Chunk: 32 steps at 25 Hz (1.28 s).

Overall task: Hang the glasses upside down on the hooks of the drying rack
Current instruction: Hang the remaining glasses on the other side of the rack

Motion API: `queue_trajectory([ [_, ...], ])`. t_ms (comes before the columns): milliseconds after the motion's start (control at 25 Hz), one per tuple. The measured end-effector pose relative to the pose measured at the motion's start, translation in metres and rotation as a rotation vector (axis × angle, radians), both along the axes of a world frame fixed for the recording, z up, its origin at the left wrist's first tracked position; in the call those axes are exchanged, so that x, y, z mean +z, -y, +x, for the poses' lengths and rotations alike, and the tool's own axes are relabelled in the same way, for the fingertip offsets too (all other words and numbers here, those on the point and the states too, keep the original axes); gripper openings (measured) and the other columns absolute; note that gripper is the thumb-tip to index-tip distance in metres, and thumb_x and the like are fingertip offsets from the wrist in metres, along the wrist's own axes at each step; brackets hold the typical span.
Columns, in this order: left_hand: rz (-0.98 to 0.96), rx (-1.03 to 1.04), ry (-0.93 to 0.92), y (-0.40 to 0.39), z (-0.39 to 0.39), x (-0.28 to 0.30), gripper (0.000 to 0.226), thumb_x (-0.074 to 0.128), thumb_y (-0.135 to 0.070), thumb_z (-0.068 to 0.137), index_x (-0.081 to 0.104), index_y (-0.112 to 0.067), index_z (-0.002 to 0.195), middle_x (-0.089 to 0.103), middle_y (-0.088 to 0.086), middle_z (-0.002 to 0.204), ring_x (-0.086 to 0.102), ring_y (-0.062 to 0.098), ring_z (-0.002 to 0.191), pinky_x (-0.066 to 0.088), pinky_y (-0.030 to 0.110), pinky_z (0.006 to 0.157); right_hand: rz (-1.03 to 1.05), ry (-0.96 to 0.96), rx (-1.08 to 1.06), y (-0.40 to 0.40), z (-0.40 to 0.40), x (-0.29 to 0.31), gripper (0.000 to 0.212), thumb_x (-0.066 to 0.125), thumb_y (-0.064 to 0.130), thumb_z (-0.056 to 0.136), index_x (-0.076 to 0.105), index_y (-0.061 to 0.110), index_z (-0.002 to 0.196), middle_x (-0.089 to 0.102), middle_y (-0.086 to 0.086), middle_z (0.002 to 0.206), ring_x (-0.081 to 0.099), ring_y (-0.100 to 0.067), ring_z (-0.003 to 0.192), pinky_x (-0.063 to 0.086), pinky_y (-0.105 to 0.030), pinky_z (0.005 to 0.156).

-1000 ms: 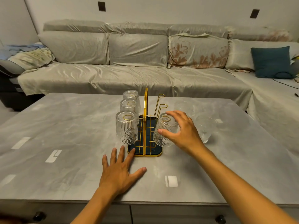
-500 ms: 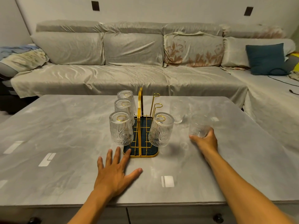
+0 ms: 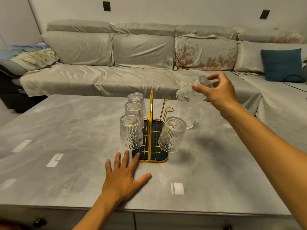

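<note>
A gold wire drying rack (image 3: 150, 130) on a dark tray stands mid-table. Three ribbed glasses hang upside down on its left hooks: near (image 3: 131, 132), middle (image 3: 133, 109), far (image 3: 135, 97). A fourth glass (image 3: 172, 134) hangs on the near right hook. Two right hooks (image 3: 168, 107) are bare. My right hand (image 3: 216, 92) is raised right of the rack, shut on a tilted glass (image 3: 188, 93), its mouth toward the rack. Another glass (image 3: 190, 117) stands on the table below it. My left hand (image 3: 123, 175) lies flat, fingers spread, in front of the rack.
The grey marble-look table (image 3: 66, 146) ends at a near edge with drawers below. A long covered sofa (image 3: 132, 55) runs behind and along the right side, with a teal cushion (image 3: 282, 63) and a cable on it.
My right hand let go of the glass on the near right hook, reached right, took a glass off the table and lifted it, tipping it. My left hand stayed flat.
</note>
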<state>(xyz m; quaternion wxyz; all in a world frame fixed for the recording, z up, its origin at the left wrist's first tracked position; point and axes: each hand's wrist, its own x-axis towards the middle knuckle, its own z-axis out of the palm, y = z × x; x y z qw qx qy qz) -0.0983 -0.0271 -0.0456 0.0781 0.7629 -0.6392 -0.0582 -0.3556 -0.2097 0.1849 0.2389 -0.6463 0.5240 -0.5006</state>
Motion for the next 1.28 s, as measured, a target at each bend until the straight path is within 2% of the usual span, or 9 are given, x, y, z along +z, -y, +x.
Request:
queue_trajectory([
  [80,0.003,0.005,-0.002,0.000,0.000,0.000,0.085,-0.002,-0.096,0.066,-0.029,-0.053,0.134,-0.022,-0.003,0.159,-0.025,0.025,0.146,-0.020,0.057,0.114,-0.055,-0.152,0.023,0.000,0.020,0.010,0.058,0.079,0.058,0.054,0.059,0.028,0.099,0.065,0.001,0.098,0.063,-0.018,0.086,0.057,-0.044,0.071],
  [160,0.005,0.008,-0.004,0.000,-0.001,0.001,0.084,-0.002,-0.096,0.065,-0.030,-0.055,0.133,-0.023,-0.004,0.159,-0.025,0.025,0.146,-0.021,0.056,0.113,-0.068,-0.254,0.047,0.000,0.036,0.007,0.053,0.079,0.057,0.057,0.063,0.029,0.099,0.066,0.001,0.100,0.063,-0.019,0.088,0.053,-0.035,0.071],
  [240,0.006,0.010,-0.008,0.000,-0.001,0.002,0.084,-0.002,-0.097,0.064,-0.030,-0.055,0.132,-0.022,-0.004,0.159,-0.024,0.026,0.146,-0.022,0.056,0.112,-0.066,-0.307,0.061,0.001,0.049,0.000,0.052,0.080,0.055,0.059,0.064,0.029,0.102,0.067,0.000,0.102,0.061,-0.017,0.087,0.047,-0.028,0.068],
  [360,0.013,0.010,-0.007,0.001,-0.001,0.004,0.088,-0.003,-0.097,0.063,-0.028,-0.053,0.135,-0.023,-0.003,0.159,-0.025,0.026,0.146,-0.022,0.056,0.112,-0.061,-0.374,0.090,0.005,0.062,-0.013,0.052,0.081,0.050,0.060,0.065,0.027,0.104,0.067,-0.001,0.106,0.059,-0.017,0.088,0.047,-0.028,0.069],
  [520,0.016,0.008,-0.003,0.000,-0.001,0.006,0.091,-0.004,-0.097,0.062,-0.026,-0.050,0.138,-0.023,-0.002,0.159,-0.026,0.028,0.145,-0.021,0.058,0.113,-0.026,-0.429,0.108,0.009,0.070,-0.031,0.050,0.081,0.044,0.061,0.065,0.026,0.105,0.066,-0.004,0.111,0.060,-0.021,0.095,0.053,-0.036,0.078],
  [720,0.018,0.004,-0.011,0.000,0.000,0.005,0.088,-0.004,-0.097,0.062,-0.026,-0.054,0.135,-0.023,-0.002,0.159,-0.027,0.027,0.145,-0.021,0.058,0.113,0.022,-0.457,0.113,0.012,0.076,-0.047,0.048,0.081,0.041,0.060,0.065,0.027,0.103,0.068,-0.002,0.108,0.059,-0.018,0.091,0.046,-0.029,0.069],
  [1000,0.025,0.008,-0.018,0.000,-0.001,0.006,0.087,-0.003,-0.097,0.061,-0.024,-0.057,0.135,-0.021,-0.002,0.160,-0.026,0.027,0.145,-0.022,0.058,0.112,0.123,-0.494,0.110,0.016,0.081,-0.053,0.051,0.083,0.040,0.056,0.063,0.031,0.102,0.066,-0.003,0.109,0.060,-0.024,0.090,0.054,-0.038,0.072],
  [1280,0.041,0.012,-0.007,0.000,-0.001,0.008,0.090,-0.004,-0.097,0.061,-0.025,-0.054,0.138,-0.023,-0.002,0.159,-0.027,0.027,0.145,-0.021,0.058,0.113,0.164,-0.512,0.121,0.015,0.083,-0.060,0.046,0.080,0.035,0.060,0.058,0.030,0.101,0.064,-0.004,0.109,0.059,-0.025,0.086,0.053,-0.035,0.067],
])
